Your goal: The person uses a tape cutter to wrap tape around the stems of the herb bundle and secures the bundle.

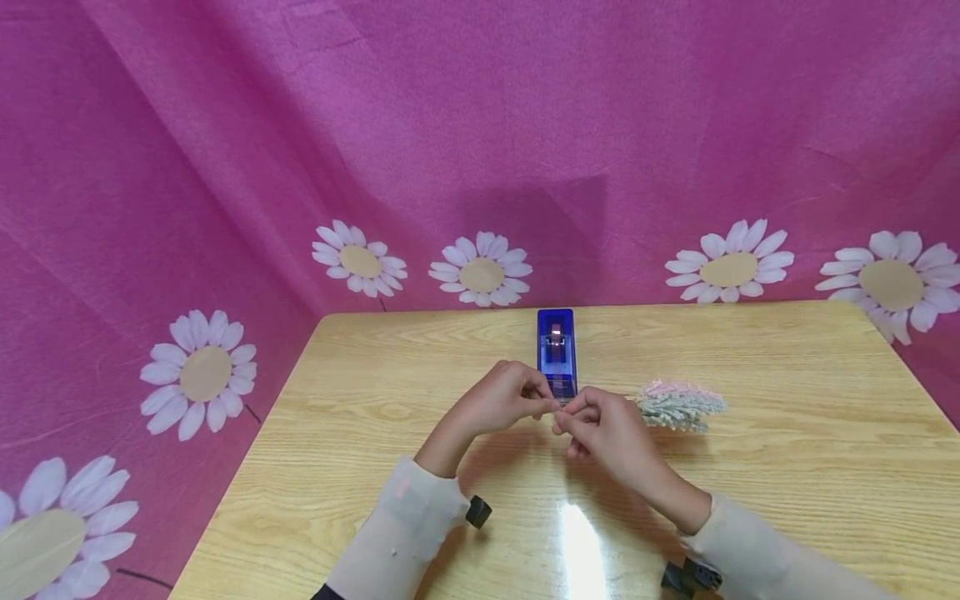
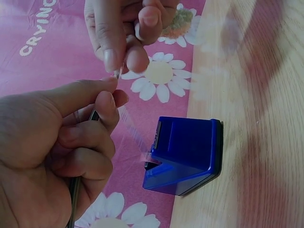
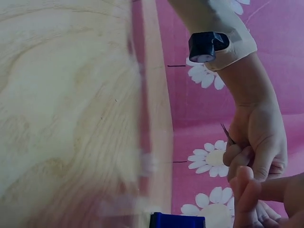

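Note:
A strip of clear tape (image 2: 134,130) runs from a blue tape dispenser (image 1: 557,354) up to the fingertips of both hands. With thumb and forefinger my left hand (image 1: 504,402) pinches the tape's end. Its other fingers curl round a thin dark pointed tool (image 2: 74,194), like tweezers, whose tip shows in the right wrist view. My right hand (image 1: 613,432) pinches the same bit of tape, its fingertips meeting the left ones just in front of the dispenser. From behind the right hand juts a pink and pale green flower sprig (image 1: 678,406), its stem end hidden.
The dispenser stands on a light wooden table (image 1: 787,467), near the far edge. Behind and to the left hangs a pink curtain (image 1: 645,108) with white daisies. Small black cameras sit on both wrists.

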`<act>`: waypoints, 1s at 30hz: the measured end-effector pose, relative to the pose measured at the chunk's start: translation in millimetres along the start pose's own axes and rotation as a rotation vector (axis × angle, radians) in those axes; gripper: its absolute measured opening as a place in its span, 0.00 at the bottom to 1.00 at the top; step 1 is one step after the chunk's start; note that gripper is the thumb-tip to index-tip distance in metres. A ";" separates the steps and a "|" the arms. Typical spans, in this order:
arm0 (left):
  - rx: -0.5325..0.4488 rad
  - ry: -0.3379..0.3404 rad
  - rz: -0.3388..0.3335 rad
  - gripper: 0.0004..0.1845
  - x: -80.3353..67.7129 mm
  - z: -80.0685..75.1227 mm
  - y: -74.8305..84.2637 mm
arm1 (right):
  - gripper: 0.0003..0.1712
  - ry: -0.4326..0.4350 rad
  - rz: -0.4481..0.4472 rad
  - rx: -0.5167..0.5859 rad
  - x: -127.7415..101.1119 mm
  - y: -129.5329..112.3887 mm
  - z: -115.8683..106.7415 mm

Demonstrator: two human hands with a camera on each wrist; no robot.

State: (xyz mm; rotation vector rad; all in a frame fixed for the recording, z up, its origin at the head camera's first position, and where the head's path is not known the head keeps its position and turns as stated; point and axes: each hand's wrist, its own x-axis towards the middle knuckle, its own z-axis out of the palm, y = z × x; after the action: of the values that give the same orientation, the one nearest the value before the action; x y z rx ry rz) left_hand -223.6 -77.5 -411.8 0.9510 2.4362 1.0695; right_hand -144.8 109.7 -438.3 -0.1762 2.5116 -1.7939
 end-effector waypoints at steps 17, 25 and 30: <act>0.043 -0.001 -0.007 0.08 0.2 -0.2 2.5 | 0.15 -0.138 -0.158 -0.341 28.0 -48.2 -54.3; 0.058 -0.011 0.000 0.07 0.5 0.9 2.6 | 0.14 -0.508 -0.162 -0.559 54.7 -45.3 -62.1; 0.084 0.013 0.005 0.08 2.2 1.9 3.6 | 0.24 -0.696 -0.029 -0.408 67.0 -32.0 -62.2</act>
State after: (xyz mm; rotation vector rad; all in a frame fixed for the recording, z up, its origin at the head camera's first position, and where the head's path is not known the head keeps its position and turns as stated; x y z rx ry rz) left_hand -222.6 -73.2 -410.4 0.9794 2.5086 0.9845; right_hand -215.9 149.8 -386.1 -0.7116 2.2878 -0.9480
